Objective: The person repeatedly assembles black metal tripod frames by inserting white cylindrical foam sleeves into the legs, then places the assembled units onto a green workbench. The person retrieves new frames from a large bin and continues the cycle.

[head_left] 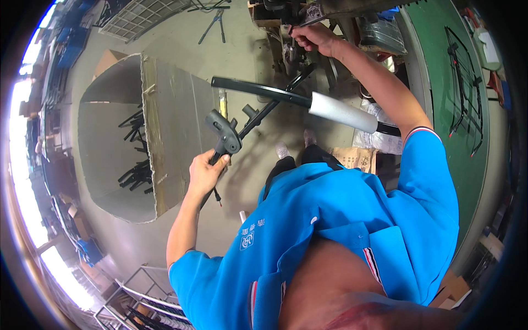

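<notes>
My left hand (204, 171) is closed around a black metal tube just below a grey plastic joint (226, 135), left of my body. From that joint the tube frame (265, 114) slants up and right, with a small dark bracket on it. A second black tube (250, 89), partly covered by a white foam-like sleeve (342, 111), crosses over it. My right hand (314, 39) reaches far forward to the dark machine (280, 21) at the top. Its fingers are curled at the machine's edge; what they grip is too hidden to name.
A large open cardboard box (179, 115) with several black tube parts inside stands at left. At right is a green surface (440, 77) bearing a black frame (462, 93). A white wire rack (140, 19) lies at the upper left. Brown paper packaging (352, 158) rests by my feet.
</notes>
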A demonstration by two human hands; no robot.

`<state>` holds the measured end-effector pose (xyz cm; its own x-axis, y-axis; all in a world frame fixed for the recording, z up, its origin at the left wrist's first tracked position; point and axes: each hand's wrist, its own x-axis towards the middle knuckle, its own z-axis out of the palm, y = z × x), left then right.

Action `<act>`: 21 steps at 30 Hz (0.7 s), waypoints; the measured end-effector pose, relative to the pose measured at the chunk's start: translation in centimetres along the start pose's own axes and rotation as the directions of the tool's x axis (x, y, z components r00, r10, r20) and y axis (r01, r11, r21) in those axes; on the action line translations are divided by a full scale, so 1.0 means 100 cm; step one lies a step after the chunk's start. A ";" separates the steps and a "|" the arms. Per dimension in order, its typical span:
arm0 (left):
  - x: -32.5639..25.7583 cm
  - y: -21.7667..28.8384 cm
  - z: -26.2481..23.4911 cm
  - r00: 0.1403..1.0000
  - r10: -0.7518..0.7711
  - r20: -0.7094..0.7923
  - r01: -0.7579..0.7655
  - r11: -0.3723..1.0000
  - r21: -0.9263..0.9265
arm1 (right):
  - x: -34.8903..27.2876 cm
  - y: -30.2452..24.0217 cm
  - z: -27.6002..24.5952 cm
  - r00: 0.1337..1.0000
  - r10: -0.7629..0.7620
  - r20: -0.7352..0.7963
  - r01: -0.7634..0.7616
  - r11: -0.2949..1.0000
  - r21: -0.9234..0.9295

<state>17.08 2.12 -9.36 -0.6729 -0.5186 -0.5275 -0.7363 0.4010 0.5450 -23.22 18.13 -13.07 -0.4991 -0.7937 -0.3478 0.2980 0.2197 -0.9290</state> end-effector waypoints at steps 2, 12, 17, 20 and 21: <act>0.010 0.009 -0.011 0.999 0.044 0.000 -0.044 0.999 0.001 | -0.026 -0.017 0.009 0.980 -0.104 -0.172 0.016 0.893 -0.450; 0.084 0.046 -0.035 0.983 0.185 0.008 -0.184 0.981 -0.056 | -0.151 -0.018 0.053 0.958 -0.277 -0.075 0.113 0.602 -0.790; 0.095 0.055 -0.035 0.992 0.122 0.015 -0.121 0.990 -0.074 | -0.125 -0.018 0.035 0.947 -0.320 -0.014 0.151 0.484 -0.862; 0.093 0.056 -0.032 0.998 0.065 0.003 -0.064 0.995 -0.078 | -0.113 -0.020 0.025 0.943 -0.333 0.031 0.183 0.437 -0.880; 0.091 0.060 -0.032 0.999 0.054 0.003 -0.053 0.995 -0.087 | -0.110 -0.021 0.022 0.943 -0.330 0.042 0.190 0.429 -0.883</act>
<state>6.81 -2.58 -8.85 -0.7116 -0.4941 -0.4996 -0.6906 0.3608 0.6269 -16.55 25.17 -7.00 -0.5344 -0.8451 -0.0156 -0.6856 0.4443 -0.5767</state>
